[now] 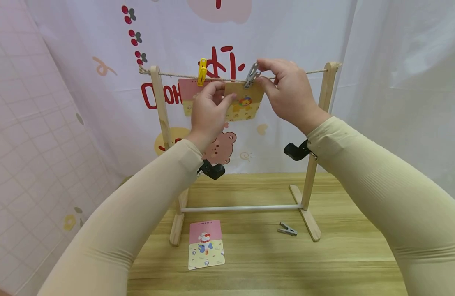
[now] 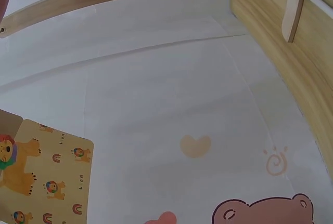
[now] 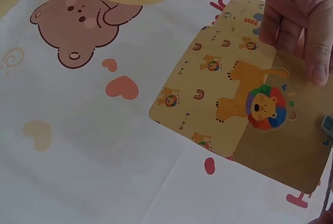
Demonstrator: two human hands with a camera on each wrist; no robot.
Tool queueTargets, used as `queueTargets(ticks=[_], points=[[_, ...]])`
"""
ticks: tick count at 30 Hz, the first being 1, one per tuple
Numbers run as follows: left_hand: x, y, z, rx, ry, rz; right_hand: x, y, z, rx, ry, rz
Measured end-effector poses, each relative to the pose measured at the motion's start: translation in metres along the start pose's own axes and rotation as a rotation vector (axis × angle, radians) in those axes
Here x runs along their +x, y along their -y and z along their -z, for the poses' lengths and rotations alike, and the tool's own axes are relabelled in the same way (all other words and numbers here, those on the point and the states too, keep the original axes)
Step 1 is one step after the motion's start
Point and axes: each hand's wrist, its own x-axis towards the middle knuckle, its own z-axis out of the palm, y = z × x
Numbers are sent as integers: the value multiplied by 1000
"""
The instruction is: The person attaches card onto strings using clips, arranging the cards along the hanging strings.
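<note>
A tan and yellow lion card (image 1: 251, 107) hangs at the twine (image 1: 227, 79), its lion print plain in the right wrist view. My left hand (image 1: 209, 107) pinches the card's left edge, thumb in front. At its top edge is a grey metal clothespin (image 1: 252, 75), which my right hand (image 1: 292, 91) pinches by the handles between thumb and index finger. The clothespin's jaws meet the card and twine. Left of this, a pink and yellow card (image 1: 186, 87) hangs from a yellow clothespin (image 1: 202, 72), partly hidden behind my left hand.
The twine runs between two wooden posts (image 1: 161, 107) joined low down by a white rod (image 1: 242, 208). On the wooden table (image 1: 257, 267) lie a pink and yellow rabbit card (image 1: 206, 245) and another grey clothespin (image 1: 287, 229). A printed white cloth (image 1: 286, 33) hangs behind.
</note>
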Motion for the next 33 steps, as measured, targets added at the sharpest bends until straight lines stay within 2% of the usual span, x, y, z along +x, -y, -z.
queueTargets(ticks=[12, 21, 33], points=[[-11, 1, 8, 13, -4, -46, -4, -1, 2, 17, -2, -1], [-23, 5, 18, 40, 8, -81, -19, -10, 4, 35, -42, 37], [-48, 28, 44, 113, 154, -88, -57, -33, 1, -6, 6, 89]])
